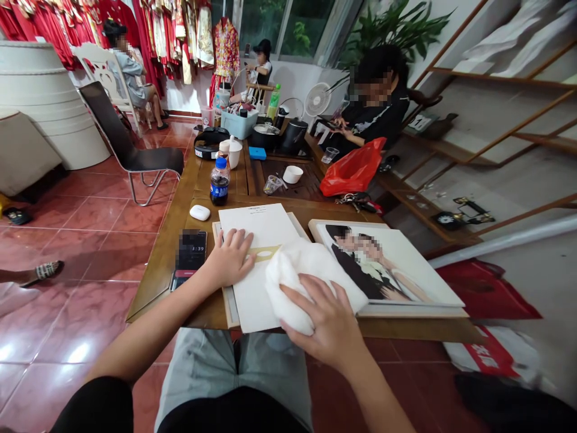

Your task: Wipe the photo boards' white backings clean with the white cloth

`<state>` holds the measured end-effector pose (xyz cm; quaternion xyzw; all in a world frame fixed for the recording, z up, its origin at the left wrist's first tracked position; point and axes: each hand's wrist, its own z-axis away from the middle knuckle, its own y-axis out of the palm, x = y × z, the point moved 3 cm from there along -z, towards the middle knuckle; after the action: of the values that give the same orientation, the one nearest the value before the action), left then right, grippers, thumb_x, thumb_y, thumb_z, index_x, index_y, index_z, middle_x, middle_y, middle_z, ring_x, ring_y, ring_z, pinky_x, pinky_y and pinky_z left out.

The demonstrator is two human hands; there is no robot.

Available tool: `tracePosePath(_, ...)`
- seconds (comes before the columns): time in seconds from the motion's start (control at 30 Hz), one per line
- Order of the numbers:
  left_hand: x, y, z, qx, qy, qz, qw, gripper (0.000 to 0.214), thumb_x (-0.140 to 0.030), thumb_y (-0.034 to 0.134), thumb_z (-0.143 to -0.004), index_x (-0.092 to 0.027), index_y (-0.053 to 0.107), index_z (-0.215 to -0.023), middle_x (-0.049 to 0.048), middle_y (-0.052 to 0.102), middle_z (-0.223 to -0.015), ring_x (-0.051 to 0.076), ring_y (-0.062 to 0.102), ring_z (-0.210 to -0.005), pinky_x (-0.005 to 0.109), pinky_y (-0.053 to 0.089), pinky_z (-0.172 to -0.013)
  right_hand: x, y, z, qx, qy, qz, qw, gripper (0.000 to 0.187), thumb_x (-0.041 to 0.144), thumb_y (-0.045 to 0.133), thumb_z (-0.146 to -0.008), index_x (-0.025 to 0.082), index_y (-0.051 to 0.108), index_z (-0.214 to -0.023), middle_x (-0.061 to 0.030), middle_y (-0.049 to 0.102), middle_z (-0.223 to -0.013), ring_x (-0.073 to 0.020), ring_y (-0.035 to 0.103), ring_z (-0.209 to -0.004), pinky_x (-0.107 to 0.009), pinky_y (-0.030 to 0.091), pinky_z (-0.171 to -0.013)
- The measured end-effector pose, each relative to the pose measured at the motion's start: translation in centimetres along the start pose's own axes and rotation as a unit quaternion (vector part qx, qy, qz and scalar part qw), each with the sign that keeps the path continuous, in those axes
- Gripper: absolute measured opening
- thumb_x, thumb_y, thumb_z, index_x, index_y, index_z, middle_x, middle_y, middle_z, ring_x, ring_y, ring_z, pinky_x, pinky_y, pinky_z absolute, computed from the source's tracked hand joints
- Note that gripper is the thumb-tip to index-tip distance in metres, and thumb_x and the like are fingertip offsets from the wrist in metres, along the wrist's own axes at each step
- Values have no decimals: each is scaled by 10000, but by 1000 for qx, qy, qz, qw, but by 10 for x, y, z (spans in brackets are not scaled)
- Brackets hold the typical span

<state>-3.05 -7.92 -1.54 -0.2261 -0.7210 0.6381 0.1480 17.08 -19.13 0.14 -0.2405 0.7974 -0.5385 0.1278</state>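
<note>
My left hand (231, 258) lies flat with fingers spread on a white board (259, 225) that carries a gold band with a pale oval. In my right hand (327, 313) is a bunched white cloth (295, 270), pressed against the board's right part; the fingers curl over it, and its folds hide that part of the board. Under the board, a light wooden edge shows. Just right of the cloth lies a large photo panel (419, 264) of a couple, resting on another light-edged piece.
A phone (190, 258), a white earbud case (199, 212) and a cola bottle (219, 182) stand left on the wooden table. Behind are a white cup (293, 174), keys (356, 200) and a red plastic bag (354, 171). A person (378, 96) sits at the far right side.
</note>
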Motion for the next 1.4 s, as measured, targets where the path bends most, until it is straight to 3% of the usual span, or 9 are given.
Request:
tracePosePath(0.1,1,1,0,0,1,1,1000,570,-425,311,-1045,-114,403,-1513,186,446,-1538,360,378,-1435,590,280,-1186,-15,-3,3,-7,20,29,999,433,424,514,-925,224,681,-1270,-157,628,-1239,-352,564,-1157,-527,362,-958)
tracePosePath(0.2,1,0,0,2,1,0,1000,568,-425,318,-1044,-118,403,-1514,182,445,-1540,356,381,-1433,580,279,-1189,-13,-4,0,-11,19,25,999,435,438,496,-935,215,681,-1260,-167,630,-1237,-355,558,-1163,-529,366,-942)
tracePosePath(0.53,2,-2,1,27,20,-33,999,625,-421,405,-1020,-83,343,-1542,216,419,-1540,388,355,-1436,597,262,-1187,48,11,-23,2,-33,-72,997,518,553,583,-846,279,667,-1278,-132,630,-1279,-357,524,-1213,-557,289,-1015)
tracePosePath(0.63,1,-2,1,25,15,-25,999,609,-416,389,-1026,-87,352,-1538,214,419,-1545,381,359,-1438,592,264,-1189,42,11,-21,6,-22,-64,998,512,534,588,-849,280,670,-1287,-131,620,-1298,-363,522,-1211,-557,293,-1026)
tracePosePath(0.93,1,2,0,-6,4,9,1000,575,-434,293,-1043,-117,394,-1512,187,444,-1538,361,374,-1436,594,274,-1184,-11,2,-15,7,78,37,996,444,469,515,-931,235,676,-1272,-157,626,-1277,-360,538,-1198,-551,360,-988)
tracePosePath(1.27,1,0,0,7,6,4,1000,581,-406,336,-1030,-98,386,-1520,203,431,-1544,372,368,-1438,594,268,-1187,18,6,-35,53,45,-29,997,487,519,566,-901,267,655,-1309,-139,618,-1320,-349,510,-1231,-539,338,-991)
tracePosePath(1.4,1,0,0,7,9,6,1000,583,-402,341,-1026,-96,386,-1520,208,429,-1544,373,370,-1435,603,270,-1182,13,6,-37,62,39,-32,997,487,516,575,-903,285,644,-1327,-128,619,-1332,-336,519,-1234,-514,359,-990)
